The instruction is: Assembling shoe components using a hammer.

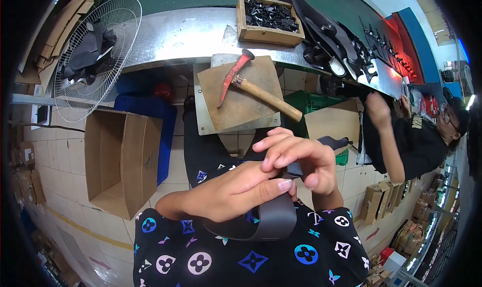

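Close to my body, my left hand (pixel 236 189) is closed on a wide, curved black band (pixel 276 221) that loops below it. The thumb of that hand presses against a small black piece (pixel 293 170) at the band's upper end. My right hand (pixel 306 159) curls its fingers round the same small piece from the other side. Its fingers partly hide where piece and band meet. Ahead of my hands, a hammer with a red head (pixel 232 81) and wooden handle (pixel 271 99) lies on a brown board (pixel 211 99) over a metal stand.
A wooden box (pixel 246 35) of small black pieces stands on the metal-edged bench (pixel 186 36), beside long black parts (pixel 326 28). At left are a wire fan guard (pixel 125 26) and a cardboard box (pixel 143 161). At right, another person (pixel 416 149) works at the bench.
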### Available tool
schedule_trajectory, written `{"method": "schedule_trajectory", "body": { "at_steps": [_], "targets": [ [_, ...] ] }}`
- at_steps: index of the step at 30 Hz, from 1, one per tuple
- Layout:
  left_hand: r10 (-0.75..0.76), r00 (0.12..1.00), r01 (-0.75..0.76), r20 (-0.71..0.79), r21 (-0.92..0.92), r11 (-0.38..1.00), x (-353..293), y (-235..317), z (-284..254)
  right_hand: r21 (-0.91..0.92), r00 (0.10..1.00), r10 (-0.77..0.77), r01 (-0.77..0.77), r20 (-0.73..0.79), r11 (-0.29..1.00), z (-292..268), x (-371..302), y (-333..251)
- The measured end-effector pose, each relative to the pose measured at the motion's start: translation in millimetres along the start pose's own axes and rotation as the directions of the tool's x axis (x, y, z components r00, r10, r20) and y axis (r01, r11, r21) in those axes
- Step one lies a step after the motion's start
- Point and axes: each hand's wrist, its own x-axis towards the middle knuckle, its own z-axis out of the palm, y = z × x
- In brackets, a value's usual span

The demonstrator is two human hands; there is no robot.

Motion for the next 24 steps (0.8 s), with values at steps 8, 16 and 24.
{"method": "schedule_trajectory", "body": {
  "at_steps": [8,16,24],
  "targets": [
    [0.135,0.988,-0.079,-0.077,0.504,0.86,4,3,8,-0.293,0.98,-0.093,0.038,-0.178,0.955,13,-13,-3],
    [0.01,0.987,0.069,-0.162,0.472,0.879,16,-5,10,-0.181,0.958,-0.097,0.048,-0.268,0.982,2,-24,18],
    [-0.229,0.906,0.169,-0.356,-0.191,0.967,21,-6,26,0.273,0.939,0.321,-0.28,-0.122,0.92,-11,-24,1]
  ]
}}
